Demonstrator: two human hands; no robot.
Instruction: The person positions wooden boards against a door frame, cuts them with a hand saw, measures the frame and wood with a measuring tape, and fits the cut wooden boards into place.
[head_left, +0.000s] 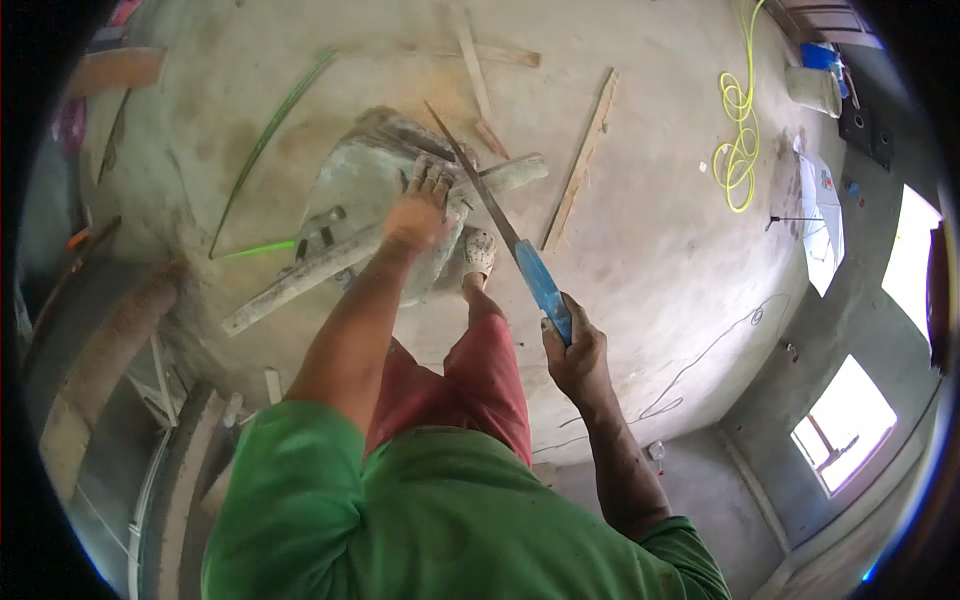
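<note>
In my right hand (577, 345) is the blue handle of a hand saw (541, 284), gripped with the fingers wrapped round it. Its narrow, tapering blade points up and to the left, and its middle passes over a light wooden plank (300, 283). My left hand (424, 205) lies on the plank with its fingers stretched out and a little spread. The plank runs slantwise across a grey, dusty slab-like thing (350, 180), whose kind I cannot make out. A hammer-like tool (322, 222) rests by the plank, partly hidden.
My foot in a light clog (480, 252) stands beside the slab. Loose wooden strips (583, 160) lie on the floor ahead, with a green strip (270, 130) to the left. At the right are a coiled yellow hose (738, 150), a bucket (814, 90) and an open umbrella (822, 215).
</note>
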